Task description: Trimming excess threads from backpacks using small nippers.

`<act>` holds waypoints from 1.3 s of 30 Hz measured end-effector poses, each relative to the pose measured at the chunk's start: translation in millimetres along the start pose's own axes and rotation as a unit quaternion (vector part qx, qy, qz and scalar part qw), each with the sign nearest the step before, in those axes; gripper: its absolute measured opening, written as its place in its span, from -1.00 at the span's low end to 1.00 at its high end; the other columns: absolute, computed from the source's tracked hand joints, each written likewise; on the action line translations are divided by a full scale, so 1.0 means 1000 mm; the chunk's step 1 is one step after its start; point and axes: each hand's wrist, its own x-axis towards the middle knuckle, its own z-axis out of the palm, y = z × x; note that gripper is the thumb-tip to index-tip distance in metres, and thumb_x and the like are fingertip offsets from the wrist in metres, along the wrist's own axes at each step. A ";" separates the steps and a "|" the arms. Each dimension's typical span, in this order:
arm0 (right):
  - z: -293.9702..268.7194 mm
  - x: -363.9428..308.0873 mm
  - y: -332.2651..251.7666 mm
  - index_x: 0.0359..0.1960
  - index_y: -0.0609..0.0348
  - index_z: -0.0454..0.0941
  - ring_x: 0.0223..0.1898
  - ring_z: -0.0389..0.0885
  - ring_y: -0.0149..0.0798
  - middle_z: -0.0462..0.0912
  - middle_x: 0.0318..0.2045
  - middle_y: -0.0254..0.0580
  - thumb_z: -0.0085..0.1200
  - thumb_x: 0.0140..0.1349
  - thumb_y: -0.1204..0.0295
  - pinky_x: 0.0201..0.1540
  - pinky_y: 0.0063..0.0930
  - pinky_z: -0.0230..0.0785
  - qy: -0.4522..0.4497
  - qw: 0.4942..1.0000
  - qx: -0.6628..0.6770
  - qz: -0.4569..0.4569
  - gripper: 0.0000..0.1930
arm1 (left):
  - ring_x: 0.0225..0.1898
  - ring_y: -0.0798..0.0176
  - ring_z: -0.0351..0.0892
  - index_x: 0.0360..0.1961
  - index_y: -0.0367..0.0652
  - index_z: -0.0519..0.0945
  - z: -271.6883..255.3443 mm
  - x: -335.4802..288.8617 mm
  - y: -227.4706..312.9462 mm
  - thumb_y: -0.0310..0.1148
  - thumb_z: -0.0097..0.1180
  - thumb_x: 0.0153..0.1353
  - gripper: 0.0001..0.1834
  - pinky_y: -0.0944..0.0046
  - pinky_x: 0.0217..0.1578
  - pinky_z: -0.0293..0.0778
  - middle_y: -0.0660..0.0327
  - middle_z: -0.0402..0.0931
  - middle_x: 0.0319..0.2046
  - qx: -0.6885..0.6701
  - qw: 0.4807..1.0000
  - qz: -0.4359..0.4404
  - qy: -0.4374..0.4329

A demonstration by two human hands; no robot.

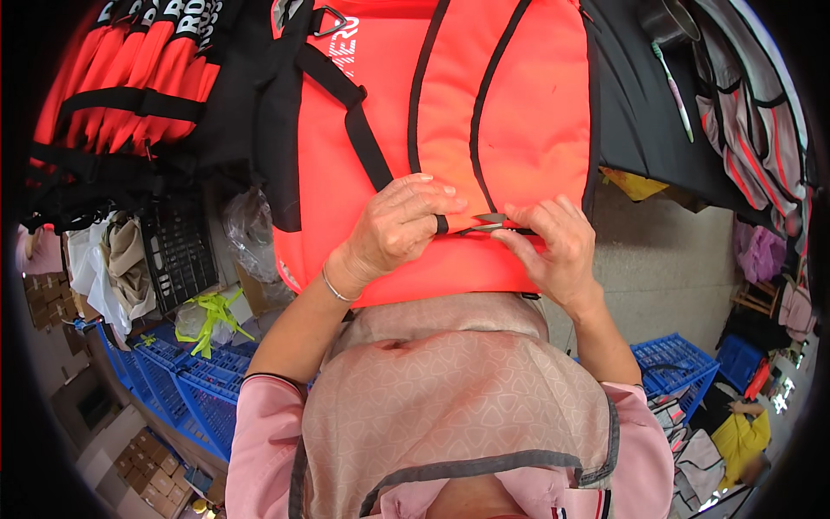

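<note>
A bright orange-red backpack (359,251) with black trim lies in front of me, its lower end against my apron (450,406). Two orange shoulder straps edged in black run down it toward my hands. My left hand (399,223) pinches a strap's lower end, where a short black webbing piece shows by the fingertips. My right hand (553,246) is closed around small metal thread snips (488,222). The blades point left, at the strap's black edging between my hands. Whether they touch a thread is too small to make out.
Several orange-red bags (130,78) are stacked at far left. At right, a toothbrush (674,93) and a dark cup (667,22) rest on black cloth, near grey bag pieces (752,112). Blue plastic crates (194,381) stand below left, another crate (674,359) at right. A person in yellow (742,441) is at lower right.
</note>
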 end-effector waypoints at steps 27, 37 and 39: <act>-0.011 0.006 -0.018 -0.32 0.08 0.64 -0.49 0.46 -0.29 0.48 -0.56 -0.35 0.38 -0.02 0.27 -0.46 -0.37 0.27 -0.012 0.996 -0.093 -0.001 -0.73 | -0.12 0.15 0.66 -0.65 -0.26 0.56 0.007 -0.006 0.000 -0.61 0.16 -0.10 -0.92 0.04 -0.01 0.54 0.21 0.67 -0.22 0.010 1.000 0.002 0.012; -0.009 0.010 -0.008 -0.37 0.09 0.63 -0.50 0.47 -0.23 0.52 -0.55 -0.33 0.40 -0.05 0.29 -0.44 -0.35 0.31 -0.048 0.998 -0.034 0.020 -0.74 | -0.13 0.17 0.66 -0.52 -0.30 0.61 0.005 -0.004 -0.003 -0.58 0.15 -0.05 -0.97 0.10 -0.01 0.55 0.22 0.66 -0.24 0.004 1.000 0.007 0.005; -0.006 0.010 -0.002 -0.40 0.14 0.62 -0.48 0.51 -0.27 0.56 -0.52 -0.30 0.41 -0.03 0.37 -0.39 -0.41 0.37 -0.081 0.991 0.074 0.071 -0.78 | -0.13 0.17 0.66 -0.52 -0.30 0.61 0.004 -0.006 -0.005 -0.60 0.17 -0.06 -0.97 0.10 -0.02 0.56 0.22 0.66 -0.23 -0.017 1.000 -0.002 0.000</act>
